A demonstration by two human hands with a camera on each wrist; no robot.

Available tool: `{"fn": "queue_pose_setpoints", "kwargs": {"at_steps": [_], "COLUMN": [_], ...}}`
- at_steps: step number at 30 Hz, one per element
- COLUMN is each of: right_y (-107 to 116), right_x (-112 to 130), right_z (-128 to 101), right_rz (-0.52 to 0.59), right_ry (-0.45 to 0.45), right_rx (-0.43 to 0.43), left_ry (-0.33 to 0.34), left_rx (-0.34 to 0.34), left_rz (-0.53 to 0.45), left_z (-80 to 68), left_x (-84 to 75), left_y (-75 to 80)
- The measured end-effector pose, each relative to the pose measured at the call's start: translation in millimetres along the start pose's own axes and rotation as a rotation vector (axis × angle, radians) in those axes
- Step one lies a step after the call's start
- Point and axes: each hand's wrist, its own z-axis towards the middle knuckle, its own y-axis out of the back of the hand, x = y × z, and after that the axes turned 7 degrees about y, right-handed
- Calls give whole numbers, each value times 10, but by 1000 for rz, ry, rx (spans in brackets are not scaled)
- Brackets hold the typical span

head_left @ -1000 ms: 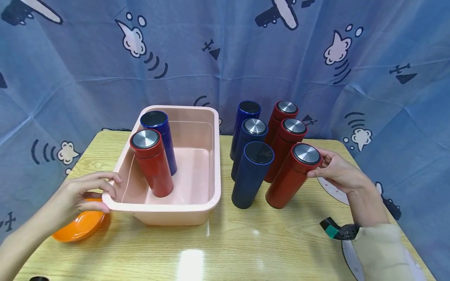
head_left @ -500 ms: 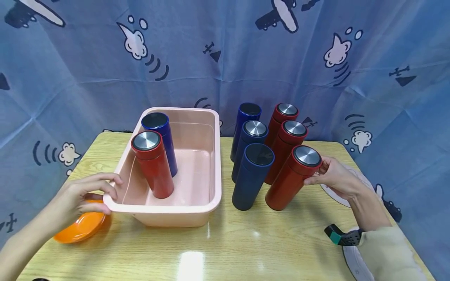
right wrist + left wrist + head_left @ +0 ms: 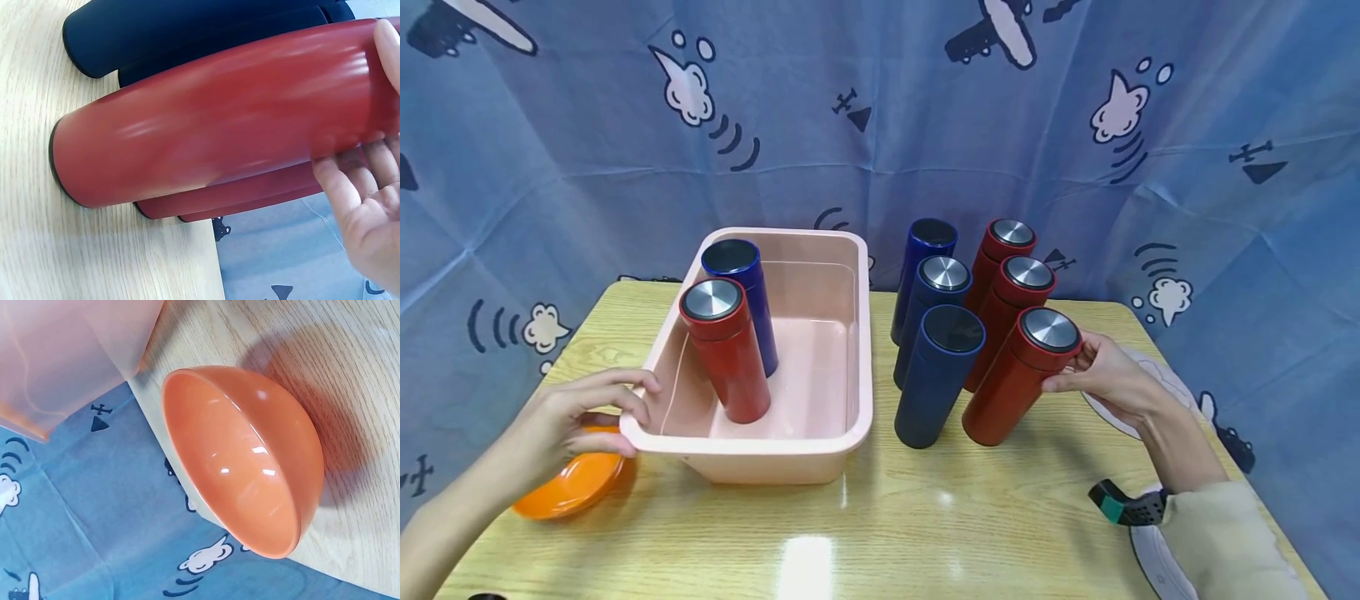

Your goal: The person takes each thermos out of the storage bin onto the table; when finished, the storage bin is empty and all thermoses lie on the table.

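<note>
In the head view my right hand (image 3: 1105, 379) grips the front red thermos (image 3: 1015, 383) near its silver-topped lid. The right wrist view shows the thumb (image 3: 389, 53) over the upper body of this thermos (image 3: 206, 112), fingers curled against its other side. My left hand (image 3: 580, 412) pinches the near left corner of a pink plastic bin (image 3: 760, 446), thumb outside and fingers over the rim. Inside the bin a red thermos (image 3: 733, 367) stands upright before a shiny blue thermos (image 3: 760, 308). An orange bowl (image 3: 244, 462) sits under my left hand.
Beside the held thermos stand a matte blue thermos (image 3: 928, 392), a silver-topped blue one (image 3: 917, 321), a shiny blue one (image 3: 913, 258) and two red ones, the nearer red thermos (image 3: 1011, 312) partly hidden. A patterned curtain (image 3: 880, 125) hangs behind the wooden table (image 3: 925, 525).
My right hand has slid a little lower on the front red thermos, which has shifted slightly left. The left hand and the bin keep their places.
</note>
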Motion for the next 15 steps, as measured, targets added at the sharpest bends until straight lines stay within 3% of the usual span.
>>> {"fn": "queue_pose_setpoints", "kwargs": {"at_steps": [5,11,15], "right_y": [30,150,158], "right_x": [47,150,268], "right_z": [-80,-241,-347], "right_rz": [3,92,83], "right_ry": [-1,52,75], "right_rx": [-12,12,-34], "left_ry": [8,27,33], "left_rx": [3,-4,-4], "left_rz": [-29,-49,-49], "left_z": [6,-15,-22], "left_x": [11,11,9], "left_y": [-8,-14,-16]}}
